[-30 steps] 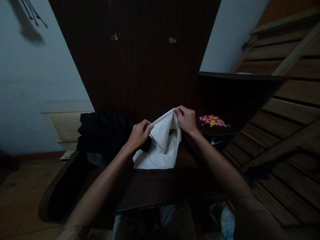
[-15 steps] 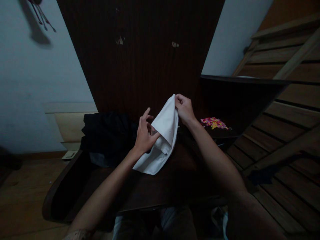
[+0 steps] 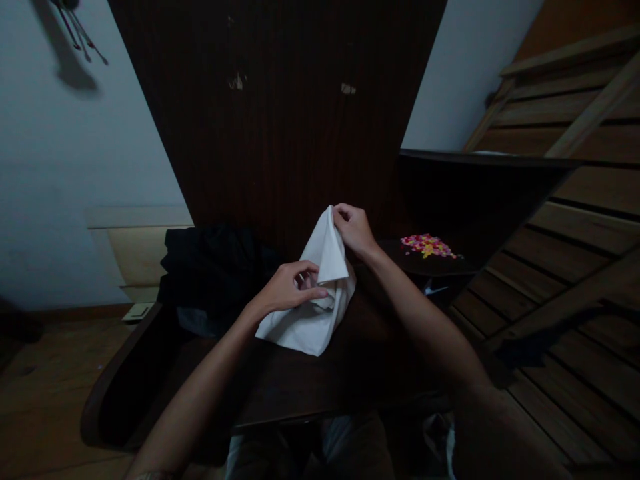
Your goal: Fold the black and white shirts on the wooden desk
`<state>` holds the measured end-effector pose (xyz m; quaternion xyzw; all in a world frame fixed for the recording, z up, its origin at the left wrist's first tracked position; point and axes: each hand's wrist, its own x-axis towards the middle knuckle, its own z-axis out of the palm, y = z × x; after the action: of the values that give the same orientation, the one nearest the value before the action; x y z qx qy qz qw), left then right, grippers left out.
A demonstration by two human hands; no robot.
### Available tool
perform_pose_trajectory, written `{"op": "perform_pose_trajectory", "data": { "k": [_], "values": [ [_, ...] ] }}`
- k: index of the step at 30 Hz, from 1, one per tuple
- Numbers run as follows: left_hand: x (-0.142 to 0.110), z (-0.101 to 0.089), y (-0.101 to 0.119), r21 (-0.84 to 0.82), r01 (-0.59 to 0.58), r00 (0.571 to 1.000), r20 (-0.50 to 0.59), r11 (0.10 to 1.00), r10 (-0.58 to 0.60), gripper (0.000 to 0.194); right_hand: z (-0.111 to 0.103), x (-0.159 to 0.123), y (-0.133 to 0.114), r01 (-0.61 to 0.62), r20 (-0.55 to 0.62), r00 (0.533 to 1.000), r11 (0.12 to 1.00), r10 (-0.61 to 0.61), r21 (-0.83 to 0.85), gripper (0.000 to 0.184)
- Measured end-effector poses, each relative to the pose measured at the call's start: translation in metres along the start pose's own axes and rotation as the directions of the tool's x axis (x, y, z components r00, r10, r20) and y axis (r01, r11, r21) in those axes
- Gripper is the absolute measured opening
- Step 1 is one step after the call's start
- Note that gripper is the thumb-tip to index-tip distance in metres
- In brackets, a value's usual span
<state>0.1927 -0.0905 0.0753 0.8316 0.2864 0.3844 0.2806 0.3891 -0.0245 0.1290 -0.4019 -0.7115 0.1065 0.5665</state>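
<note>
A folded white cloth point(image 3: 295, 331) stands partly raised over the dark wooden surface, its lower part resting there. My right hand point(image 3: 355, 230) pinches its top corner between thumb and fingers and holds it up. At the cloth's left side is my left hand point(image 3: 287, 290), with thumb and fingers parted in a curve beside a loose folded flap. The left thumb lies against the cloth, while some of the fingertips are hidden by the flap.
A dark heap of clothing point(image 3: 215, 273) lies at the left of the surface. Small pink, red and yellow pieces point(image 3: 427, 245) are spread at the right. A tall dark panel point(image 3: 290, 133) rises behind, and wooden slats point(image 3: 565, 267) stand at the far right.
My right hand has come down and left with the cloth's top corner. My left hand has lowered, its fingers curling in toward the flap. The cloth's lower part has shifted slightly.
</note>
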Motion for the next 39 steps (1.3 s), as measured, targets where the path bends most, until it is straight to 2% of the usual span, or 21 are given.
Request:
{"op": "perform_pose_trajectory", "data": {
  "k": [6, 10, 12, 14, 16, 18, 19, 20, 21, 23, 25, 26, 28, 30, 33, 35, 38, 39],
  "values": [
    [-0.01, 0.019, -0.021, 0.173, -0.04, 0.997, -0.054, 0.984, 0.05, 0.026, -0.001, 0.004, -0.003, 0.015, -0.024, 1.0, 0.999, -0.014, 0.041, 0.045],
    [-0.006, 0.024, -0.023, 0.198, 0.017, 0.994, -0.111, 0.98, 0.005, 0.02, 0.001, 0.002, -0.004, 0.011, 0.001, 1.0, 0.998, -0.011, 0.063, 0.046],
    [-0.002, 0.021, -0.022, 0.13, 0.028, 0.993, -0.117, 0.991, -0.013, 0.015, -0.001, 0.002, -0.003, 0.009, 0.013, 1.0, 0.998, -0.01, 0.056, 0.047],
    [0.003, 0.016, -0.018, -0.004, 0.03, 0.994, -0.109, 1.0, -0.031, 0.014, -0.004, 0.002, -0.003, 0.005, -0.003, 1.0, 1.0, -0.005, 0.004, 0.045],
    [0.011, 0.008, -0.01, -0.149, 0.028, 0.99, -0.132, 0.988, -0.048, 0.017, -0.008, -0.002, -0.003, -0.003, -0.102, 0.995, 0.996, -0.007, -0.094, 0.041],
    [0.022, -0.001, 0.001, -0.252, 0.003, 0.977, -0.205, 0.968, -0.057, 0.023, -0.012, -0.01, -0.006, -0.019, -0.257, 0.966, 0.988, -0.022, -0.155, 0.04],
    [0.028, -0.005, 0.007, -0.283, -0.02, 0.965, -0.258, 0.959, -0.056, 0.025, -0.013, -0.017, -0.009, -0.02, -0.307, 0.951, 0.989, -0.026, -0.145, 0.042],
    [0.035, -0.009, 0.014, -0.3, -0.045, 0.949, -0.312, 0.953, -0.054, 0.027, -0.013, -0.024, -0.012, -0.011, -0.305, 0.952, 0.994, -0.024, -0.11, 0.046],
    [0.042, -0.012, 0.021, -0.306, -0.065, 0.932, -0.358, 0.95, -0.051, 0.028, -0.013, -0.033, -0.016, 0.004, -0.24, 0.971, 0.998, -0.019, -0.062, 0.049],
    [0.055, -0.017, 0.034, -0.293, -0.101, 0.903, -0.427, 0.951, -0.036, 0.029, -0.012, -0.05, -0.024, 0.018, 0.028, 0.999, 1.0, -0.019, 0.014, 0.052],
    [0.066, -0.022, 0.046, -0.27, -0.134, 0.886, -0.464, 0.953, -0.007, 0.029, -0.012, -0.061, -0.03, -0.003, 0.215, 0.977, 1.0, 0.003, -0.002, 0.052],
    [0.07, -0.024, 0.05, -0.266, -0.151, 0.881, -0.474, 0.952, 0.008, 0.029, -0.013, -0.064, -0.032, -0.016, 0.236, 0.971, 0.999, 0.023, -0.032, 0.052],
    [0.076, -0.029, 0.058, -0.28, -0.178, 0.881, -0.472, 0.943, 0.027, 0.03, -0.018, -0.065, -0.033, -0.022, 0.182, 0.983, 0.996, 0.038, -0.088, 0.055],
    [0.077, -0.034, 0.062, -0.317, -0.182, 0.894, -0.448, 0.931, 0.022, 0.03, -0.028, -0.06, -0.032, 0.018, 0.159, 0.987, 0.994, 0.0, -0.11, 0.058],
    [0.075, -0.042, 0.062, -0.368, -0.14, 0.904, -0.427, 0.919, -0.033, 0.03, -0.039, -0.054, -0.031, 0.103, 0.235, 0.969, 0.988, -0.073, -0.117, 0.053],
    [0.074, -0.044, 0.059, -0.389, -0.1, 0.896, -0.434, 0.916, -0.087, 0.029, -0.039, -0.056, -0.031, 0.121, 0.189, 0.978, 0.983, -0.093, -0.14, 0.043],
    [0.072, -0.04, 0.055, -0.441, -0.042, 0.886, -0.43, 0.896, -0.171, 0.03, -0.029, -0.065, -0.036, 0.098, -0.039, 0.994, 0.977, -0.107, -0.191, 0.035],
    [0.072, -0.037, 0.054, -0.47, -0.02, 0.889, -0.412, 0.883, -0.199, 0.03, -0.025, -0.068, -0.039, 0.094, -0.07, 0.992, 0.975, -0.11, -0.2, 0.035]
  ]
}}
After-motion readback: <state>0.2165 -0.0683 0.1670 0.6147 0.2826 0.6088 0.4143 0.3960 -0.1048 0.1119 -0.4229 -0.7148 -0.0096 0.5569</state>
